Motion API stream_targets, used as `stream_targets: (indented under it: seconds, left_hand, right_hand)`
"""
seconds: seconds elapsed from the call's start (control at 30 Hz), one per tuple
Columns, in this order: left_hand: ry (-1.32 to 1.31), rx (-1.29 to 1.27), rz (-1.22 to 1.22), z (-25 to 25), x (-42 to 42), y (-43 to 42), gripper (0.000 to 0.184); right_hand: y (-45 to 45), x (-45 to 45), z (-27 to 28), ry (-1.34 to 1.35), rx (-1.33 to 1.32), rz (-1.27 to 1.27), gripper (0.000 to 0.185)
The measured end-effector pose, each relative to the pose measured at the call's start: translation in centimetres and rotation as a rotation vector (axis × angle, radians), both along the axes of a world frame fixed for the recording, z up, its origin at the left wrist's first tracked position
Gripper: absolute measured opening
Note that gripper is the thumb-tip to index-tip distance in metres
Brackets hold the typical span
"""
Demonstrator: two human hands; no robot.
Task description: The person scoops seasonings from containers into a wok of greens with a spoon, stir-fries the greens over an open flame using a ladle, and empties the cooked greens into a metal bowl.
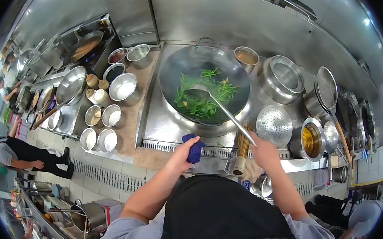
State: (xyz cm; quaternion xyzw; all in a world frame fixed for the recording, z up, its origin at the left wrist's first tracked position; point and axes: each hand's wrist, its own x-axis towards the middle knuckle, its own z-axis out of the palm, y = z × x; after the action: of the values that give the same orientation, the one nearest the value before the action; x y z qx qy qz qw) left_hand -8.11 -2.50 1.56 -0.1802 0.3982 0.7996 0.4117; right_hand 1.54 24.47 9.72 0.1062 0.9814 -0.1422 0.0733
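Observation:
My right hand (265, 153) is closed around the handle of a long metal ladle (230, 114), whose bowl rests among leafy greens (204, 104) in a large wok (176, 69). Pale yellowish bits show among the greens. Bunched in my left hand (179, 156) is a dark blue cloth (195, 149), close to the stove's front edge and apart from the wok. A bamboo wok brush (241, 158) lies just left of my right hand.
Seasoning bowls (111, 116) and squeeze bottles stand left of the wok. To its right are a perforated strainer (274, 126), a pot of yellow oil (310, 140) and a wire skimmer (326, 88). A co-worker (16, 151) stands at far left, another person (363, 216) at lower right.

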Motion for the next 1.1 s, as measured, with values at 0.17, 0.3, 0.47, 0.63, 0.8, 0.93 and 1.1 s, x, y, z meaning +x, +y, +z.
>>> stream_targets:
  seconds: [0.17, 0.3, 0.47, 0.63, 0.8, 0.93, 1.1]
  left_hand:
    - [0.014, 0.022, -0.018, 0.7, -0.1, 0.6, 0.024]
    - [0.032, 0.021, -0.012, -0.1, 0.3, 0.0, 0.023]
    - [0.053, 0.007, 0.018, -0.3, -0.6, 1.1, 0.024]
    - [-0.009, 0.010, 0.174, 2.1, -1.4, 2.0, 0.027]
    - [0.013, 0.097, 0.153, 0.5, -1.7, 0.4, 0.038]
    - [-0.006, 0.057, 0.069, -0.6, -2.2, 1.0, 0.048]
    - [0.015, 0.093, 0.037, -0.3, -2.6, 2.2, 0.056]
  right_hand:
    - [0.2, 1.2, 2.4, -0.082, 0.026, 0.006, 0.047]
    - [3.8, -0.9, 2.3, -0.042, 0.089, -0.075, 0.046]
    - [2.9, -6.9, -1.5, 0.103, -0.037, -0.250, 0.044]
    - [1.2, -4.5, -2.0, 0.047, -0.024, -0.143, 0.044]
    - [1.6, 0.4, 1.7, -0.021, -0.178, -0.063, 0.046]
    - [3.6, -3.8, -1.1, 0.082, -0.084, -0.081, 0.046]
    - [3.6, -10.5, -1.4, 0.166, -0.111, -0.265, 0.044]
